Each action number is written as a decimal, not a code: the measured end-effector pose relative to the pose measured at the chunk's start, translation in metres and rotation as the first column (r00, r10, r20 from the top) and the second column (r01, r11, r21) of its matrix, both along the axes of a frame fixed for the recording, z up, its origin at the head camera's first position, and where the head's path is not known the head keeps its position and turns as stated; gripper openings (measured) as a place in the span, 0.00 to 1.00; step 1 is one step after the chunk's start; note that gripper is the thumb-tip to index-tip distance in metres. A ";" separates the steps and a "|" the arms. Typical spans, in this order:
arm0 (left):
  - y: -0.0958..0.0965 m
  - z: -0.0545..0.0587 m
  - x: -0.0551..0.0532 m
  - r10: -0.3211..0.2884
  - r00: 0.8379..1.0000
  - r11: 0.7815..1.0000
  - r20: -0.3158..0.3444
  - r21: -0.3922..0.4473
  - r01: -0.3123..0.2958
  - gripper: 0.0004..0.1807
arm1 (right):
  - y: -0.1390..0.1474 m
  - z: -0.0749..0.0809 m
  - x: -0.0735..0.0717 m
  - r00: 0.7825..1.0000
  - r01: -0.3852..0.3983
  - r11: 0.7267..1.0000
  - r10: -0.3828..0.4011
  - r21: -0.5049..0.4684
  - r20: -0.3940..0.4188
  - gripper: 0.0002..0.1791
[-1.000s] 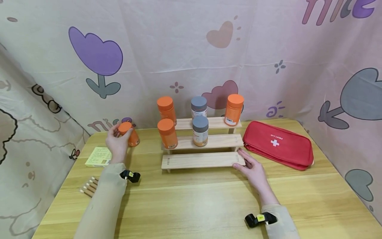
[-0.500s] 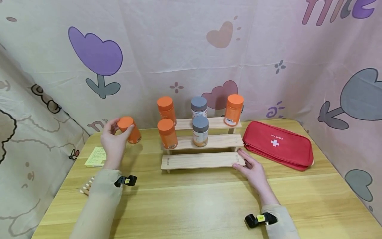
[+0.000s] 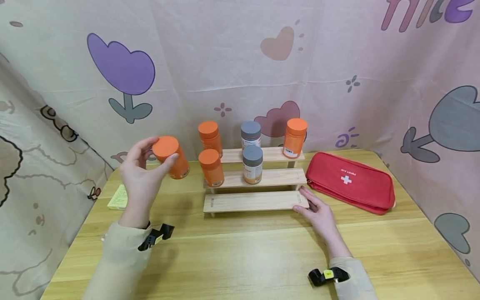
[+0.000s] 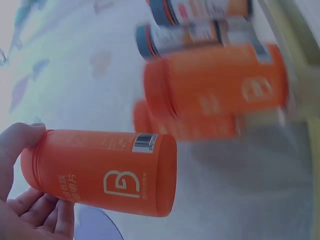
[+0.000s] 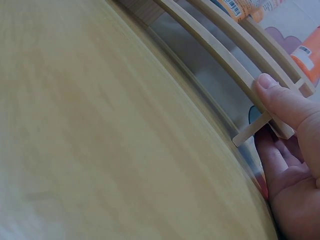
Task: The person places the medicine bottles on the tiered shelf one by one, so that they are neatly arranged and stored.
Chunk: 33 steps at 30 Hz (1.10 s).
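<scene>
My left hand grips an orange pill bottle around its lid, holding it tilted in the air left of the rack. In the left wrist view that bottle shows a barcode and a white letter B. At the rack's right end, my right hand holds the lowest board of the three-step wooden rack, thumb on the front edge, fingers behind. The middle step bears an orange bottle and a grey-lidded bottle. On the top step stand two orange bottles and another grey-lidded bottle.
A red first aid pouch lies on the table right of the rack. Left of my left forearm is a yellow-green printed box, partly covered by the arm. A patterned cloth hangs behind the wooden table.
My left hand has lifted the orange bottle from the table's left back area and carried it up, toward the rack and nearer the camera. My right hand keeps its place on the rack.
</scene>
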<state>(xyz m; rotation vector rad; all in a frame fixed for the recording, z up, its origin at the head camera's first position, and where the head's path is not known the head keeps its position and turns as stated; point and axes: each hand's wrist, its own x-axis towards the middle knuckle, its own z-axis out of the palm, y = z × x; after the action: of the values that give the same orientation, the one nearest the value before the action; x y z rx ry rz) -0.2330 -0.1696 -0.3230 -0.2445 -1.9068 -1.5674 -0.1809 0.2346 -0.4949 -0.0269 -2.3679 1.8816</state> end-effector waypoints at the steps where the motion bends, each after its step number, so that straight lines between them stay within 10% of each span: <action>1: 0.005 0.002 0.002 -0.037 0.998 0.999 -0.047 -0.013 0.037 0.29 | 0.000 0.000 0.000 1.000 0.001 1.000 -0.001 -0.002 0.000 0.34; 7: 0.035 0.007 0.016 -0.235 0.955 0.967 -0.178 -0.144 0.211 0.30 | 0.000 0.000 0.000 1.000 0.007 1.000 -0.007 -0.001 0.013 0.35; 19: 0.096 0.002 0.029 -0.445 0.896 0.886 0.004 -0.143 0.441 0.30 | 0.000 0.003 0.001 1.000 -0.002 1.000 0.002 -0.004 0.022 0.35; 33: 0.186 -0.028 0.010 -0.592 0.802 0.805 0.081 -0.005 0.594 0.28 | 0.004 -0.002 0.000 1.000 -0.008 0.998 0.009 0.059 -0.017 0.35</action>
<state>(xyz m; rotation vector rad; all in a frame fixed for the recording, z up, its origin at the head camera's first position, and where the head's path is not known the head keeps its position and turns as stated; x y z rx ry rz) -0.2231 0.0162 -0.3514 -0.8842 -2.0259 -1.9631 -0.1813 0.2391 -0.4966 0.0044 -2.4150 1.8072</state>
